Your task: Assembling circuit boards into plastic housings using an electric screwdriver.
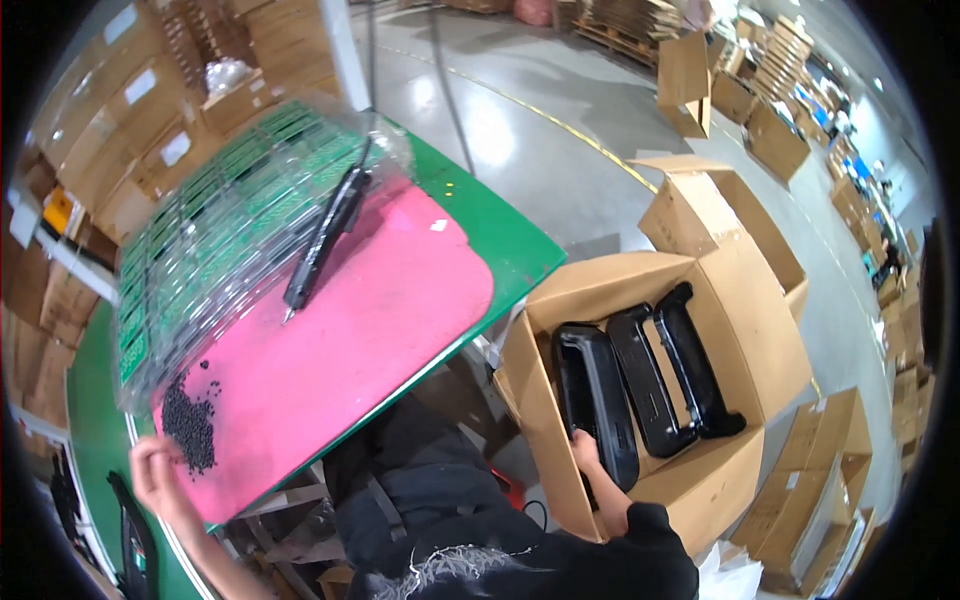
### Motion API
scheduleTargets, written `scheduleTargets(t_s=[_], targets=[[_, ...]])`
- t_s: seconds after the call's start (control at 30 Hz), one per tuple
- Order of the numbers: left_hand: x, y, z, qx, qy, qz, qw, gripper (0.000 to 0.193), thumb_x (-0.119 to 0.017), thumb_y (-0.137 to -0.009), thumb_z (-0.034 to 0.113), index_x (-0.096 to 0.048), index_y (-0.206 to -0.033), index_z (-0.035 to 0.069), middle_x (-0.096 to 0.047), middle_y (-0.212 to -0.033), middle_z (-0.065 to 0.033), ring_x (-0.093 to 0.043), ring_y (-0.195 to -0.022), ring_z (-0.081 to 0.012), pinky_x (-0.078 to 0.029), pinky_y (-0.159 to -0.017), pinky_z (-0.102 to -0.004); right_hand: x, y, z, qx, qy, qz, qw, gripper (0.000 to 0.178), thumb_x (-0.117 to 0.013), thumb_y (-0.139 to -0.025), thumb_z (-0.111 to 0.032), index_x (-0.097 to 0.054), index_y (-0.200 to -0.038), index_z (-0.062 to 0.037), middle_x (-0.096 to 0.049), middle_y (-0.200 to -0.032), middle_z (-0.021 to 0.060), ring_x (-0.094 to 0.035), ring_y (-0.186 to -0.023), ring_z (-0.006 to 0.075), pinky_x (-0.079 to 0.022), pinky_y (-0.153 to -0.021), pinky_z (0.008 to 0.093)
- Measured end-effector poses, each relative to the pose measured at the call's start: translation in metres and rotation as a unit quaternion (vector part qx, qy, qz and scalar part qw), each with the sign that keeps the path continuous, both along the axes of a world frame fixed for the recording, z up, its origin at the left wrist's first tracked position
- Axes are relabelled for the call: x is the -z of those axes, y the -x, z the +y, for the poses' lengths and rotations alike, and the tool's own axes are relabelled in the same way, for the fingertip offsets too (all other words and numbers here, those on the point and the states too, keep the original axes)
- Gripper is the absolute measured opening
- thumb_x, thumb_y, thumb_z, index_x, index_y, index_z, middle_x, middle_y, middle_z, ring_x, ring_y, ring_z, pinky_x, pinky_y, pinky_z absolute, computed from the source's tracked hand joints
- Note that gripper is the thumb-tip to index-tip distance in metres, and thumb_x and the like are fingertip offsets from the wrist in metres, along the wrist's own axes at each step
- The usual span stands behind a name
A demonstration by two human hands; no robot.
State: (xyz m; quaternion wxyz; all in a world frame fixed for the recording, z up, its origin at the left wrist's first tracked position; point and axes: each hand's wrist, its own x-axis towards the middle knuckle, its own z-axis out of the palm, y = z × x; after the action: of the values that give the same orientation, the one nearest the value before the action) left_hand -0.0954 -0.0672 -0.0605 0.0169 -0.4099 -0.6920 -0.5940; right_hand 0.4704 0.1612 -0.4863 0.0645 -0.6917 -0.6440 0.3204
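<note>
My right hand (588, 455) reaches into an open cardboard box (640, 262) on the right. It is closed on the near edge of a long black plastic housing (597, 390). Two more black plastic parts, a middle one (645, 385) and one by the far wall (700, 370), lie beside it. At the table's left end, my left hand (158, 480) hovers next to a pile of small black screws (188, 425), fingers bent and apart, slightly blurred. A black electric screwdriver (328, 235) lies across the pink mat (340, 350), its tip toward me.
Clear plastic trays with green circuit boards (235, 190) are stacked along the table's far side. The green table (500, 240) ends close to the box. Another open carton (750, 215) adjoins it, more cartons (815, 480) stand lower right, and boxes (150, 100) are piled behind.
</note>
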Motion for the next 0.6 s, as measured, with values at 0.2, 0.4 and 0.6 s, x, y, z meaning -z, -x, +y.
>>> scheduleTargets(t_s=[0.2, 0.4, 0.6], targets=[[0.024, -0.143, 0.129, 0.487, 0.145, 0.029, 0.861, 0.017, -0.065, -0.086, 0.008, -0.067, -0.102, 0.005, -0.067, -0.092, -0.0100, -0.065, -0.090, -0.0275, -0.053, -0.080, -0.0379, -0.161, -0.059, 0.017, 0.273, 0.040, 0.374, 0.885, 0.028, -0.062, -0.090, -0.012, -0.061, -0.114, 0.0029, -0.068, -0.103, 0.0083, -0.064, -0.094, 0.0218, -0.051, -0.083, 0.0319], [0.093, -0.270, 0.139, 0.636, 0.098, -0.011, 0.765, 0.095, -0.078, -0.077, 0.026, -0.021, -0.148, -0.002, -0.038, -0.142, -0.0255, -0.038, -0.133, -0.0389, -0.036, -0.109, -0.0438, -0.355, 0.021, 0.015, 0.223, -0.021, 0.495, 0.839, 0.040, -0.054, -0.095, -0.020, -0.050, -0.130, -0.0008, -0.059, -0.123, 0.0161, -0.059, -0.111, 0.0234, -0.047, -0.098, 0.0361], [0.074, -0.295, 0.138, 0.525, -0.077, -0.069, 0.845, 0.105, -0.079, -0.075, 0.021, -0.011, -0.152, -0.002, -0.023, -0.154, -0.0272, -0.032, -0.140, -0.0398, -0.032, -0.113, -0.0433, -0.423, 0.118, 0.010, 0.080, -0.116, 0.555, 0.820, 0.060, -0.057, -0.095, -0.033, -0.039, -0.141, 0.0010, -0.045, -0.142, 0.0175, -0.054, -0.121, 0.0299, -0.048, -0.097, 0.0410]])
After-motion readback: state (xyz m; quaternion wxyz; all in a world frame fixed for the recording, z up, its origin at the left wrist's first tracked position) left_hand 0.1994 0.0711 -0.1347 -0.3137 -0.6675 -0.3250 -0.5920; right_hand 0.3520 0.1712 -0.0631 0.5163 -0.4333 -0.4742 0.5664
